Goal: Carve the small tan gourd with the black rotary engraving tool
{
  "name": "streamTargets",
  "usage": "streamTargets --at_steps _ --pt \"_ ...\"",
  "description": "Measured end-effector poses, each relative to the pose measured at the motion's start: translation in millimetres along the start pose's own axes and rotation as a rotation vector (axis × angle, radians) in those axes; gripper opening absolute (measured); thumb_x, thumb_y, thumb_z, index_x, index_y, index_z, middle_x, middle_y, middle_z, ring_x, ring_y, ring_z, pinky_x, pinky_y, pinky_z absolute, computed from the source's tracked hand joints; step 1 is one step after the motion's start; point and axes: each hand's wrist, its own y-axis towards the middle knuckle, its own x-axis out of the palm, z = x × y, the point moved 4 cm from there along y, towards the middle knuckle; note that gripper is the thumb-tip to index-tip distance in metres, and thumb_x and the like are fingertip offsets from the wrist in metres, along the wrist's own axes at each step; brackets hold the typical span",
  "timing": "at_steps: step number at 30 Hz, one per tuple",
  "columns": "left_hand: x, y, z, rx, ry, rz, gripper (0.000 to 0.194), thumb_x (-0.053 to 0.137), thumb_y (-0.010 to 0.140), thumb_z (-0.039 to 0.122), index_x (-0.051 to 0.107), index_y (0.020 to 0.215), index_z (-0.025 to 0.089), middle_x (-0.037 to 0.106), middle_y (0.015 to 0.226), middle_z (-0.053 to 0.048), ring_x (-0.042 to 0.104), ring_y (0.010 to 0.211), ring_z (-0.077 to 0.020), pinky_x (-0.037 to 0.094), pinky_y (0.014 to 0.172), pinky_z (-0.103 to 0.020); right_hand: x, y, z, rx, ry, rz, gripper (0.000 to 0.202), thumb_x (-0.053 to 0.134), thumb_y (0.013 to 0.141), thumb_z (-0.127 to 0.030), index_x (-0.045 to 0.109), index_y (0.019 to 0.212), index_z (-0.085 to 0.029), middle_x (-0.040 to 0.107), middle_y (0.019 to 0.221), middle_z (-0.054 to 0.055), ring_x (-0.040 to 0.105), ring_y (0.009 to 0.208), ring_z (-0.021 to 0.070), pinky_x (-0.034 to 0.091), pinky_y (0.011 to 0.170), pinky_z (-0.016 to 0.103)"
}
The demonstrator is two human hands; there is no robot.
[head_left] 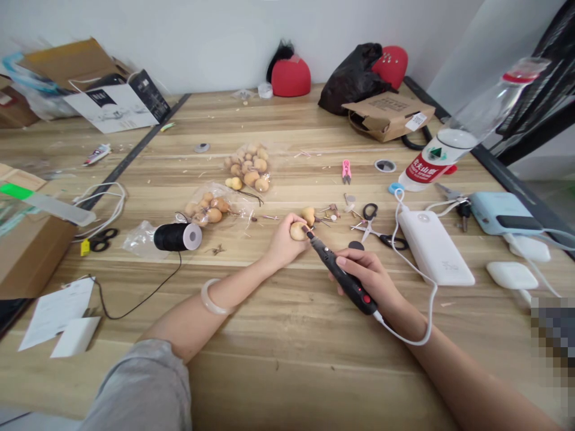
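My left hand (286, 242) is closed around a small tan gourd (297, 231) above the wooden table. In my right hand (366, 272) is a black rotary tool (344, 273) with a red button, its tip touching or very near the gourd. A white cable runs from the tool's rear end. Just behind my left hand lies another small gourd (308, 215). Several small tool bits (332, 209) are scattered to its right, beside open scissors (369, 227). Two clear bags of small gourds (251, 166) lie farther back, to the left.
A white power bank (435, 247) and a large water bottle (444, 149) stand at right. Pink snips (345, 171) lie farther back. On the left are a black thread spool (177, 237), black-handled scissors (104, 239) and a cardboard box (33, 251). A brown paper bag (390, 114) sits at the back.
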Motion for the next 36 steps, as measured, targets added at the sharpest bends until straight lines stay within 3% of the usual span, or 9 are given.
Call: streamTargets --at_steps 7,11,15,19,24,36 --pt "2.2 0.3 -0.4 -0.038 -0.076 -0.031 0.04 0.077 0.059 0.021 0.048 0.086 0.019 0.064 0.074 0.002 0.058 0.067 -0.0133 0.047 0.07 -0.029 1.0 0.6 1.2 0.01 -0.027 -0.018 0.037 0.076 0.071 -0.048 0.07 0.078 -0.013 0.066 0.061 0.004 0.059 0.04 0.0128 0.044 0.037 0.021" --pt "0.0 0.2 1.4 0.007 0.011 0.02 0.033 0.075 0.058 0.016 0.052 0.082 0.018 0.065 0.079 0.0 0.059 0.075 -0.0145 0.047 0.074 -0.029 0.0 0.1 -0.6 -0.016 0.025 0.003 0.036 0.075 0.073 -0.048 0.068 0.076 -0.013 0.068 0.063 0.004 0.06 0.041 0.0127 0.045 0.038 0.02" --pt "1.8 -0.2 -0.2 -0.037 -0.074 -0.031 0.036 0.076 0.059 0.019 0.051 0.085 0.019 0.066 0.074 0.002 0.06 0.069 -0.0138 0.048 0.07 -0.029 1.1 -0.2 0.4 0.005 0.0 -0.024 0.035 0.077 0.072 -0.047 0.069 0.076 -0.013 0.067 0.061 0.004 0.06 0.04 0.012 0.044 0.037 0.019" --pt "0.2 -0.1 2.2 0.003 0.0 0.011 0.032 0.076 0.058 0.016 0.054 0.081 0.017 0.066 0.078 0.0 0.06 0.074 -0.0143 0.048 0.074 -0.029 0.2 0.4 -0.1 -0.029 0.024 -0.008 0.035 0.075 0.073 -0.048 0.069 0.075 -0.013 0.068 0.063 0.004 0.061 0.041 0.0122 0.045 0.039 0.02" --pt "3.2 0.1 2.4 -0.057 -0.099 -0.04 0.039 0.079 0.057 0.022 0.051 0.084 0.018 0.064 0.072 0.003 0.057 0.065 -0.012 0.047 0.067 -0.027 1.0 0.0 2.2 0.011 -0.032 -0.037 0.037 0.077 0.071 -0.048 0.07 0.078 -0.012 0.066 0.059 0.003 0.06 0.04 0.0124 0.043 0.036 0.019" --pt "0.8 0.4 3.4 0.008 0.001 -0.007 0.031 0.075 0.059 0.016 0.054 0.081 0.017 0.065 0.077 0.001 0.059 0.073 -0.0141 0.046 0.073 -0.028 -1.1 -0.4 1.3 0.004 0.029 -0.01 0.038 0.077 0.07 -0.05 0.069 0.077 -0.013 0.068 0.062 0.004 0.061 0.04 0.0122 0.045 0.038 0.019"
